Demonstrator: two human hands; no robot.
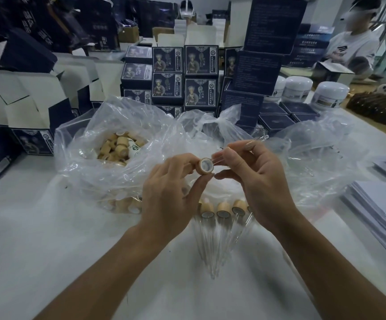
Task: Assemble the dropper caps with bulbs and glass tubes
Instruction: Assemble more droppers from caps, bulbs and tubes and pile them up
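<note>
Overall room: a packing workroom, crowded at the back with stacked dark blue printed boxes (pixel 167 60) and open white-lined cartons (pixel 34 98); a person in a white shirt (pixel 351 46) stands at the far right.
Counter: a white counter (pixel 37 239) carries everything, with stacks of pale paper sheets (pixel 381 218) along its right edge.
Jars: white lidded jars (pixel 297 88) stand beside the boxes, right of centre.
Left bag: a clear plastic bag (pixel 90 158), open at the top, holds loose wooden caps (pixel 118 146).
Right bag: a second clear bag (pixel 314 162), crumpled; contents too faint to tell.
Finished row: assembled droppers (pixel 223 211) lie side by side near the wrists, glass tubes pointing toward the viewer.
Left hand (pixel 171 192): its grip pinches a wooden dropper cap (pixel 205 166), open end facing the camera.
Right hand (pixel 254 176): its grip pinches a glass tube (pixel 256 140), whose near end meets the cap's rim.
</note>
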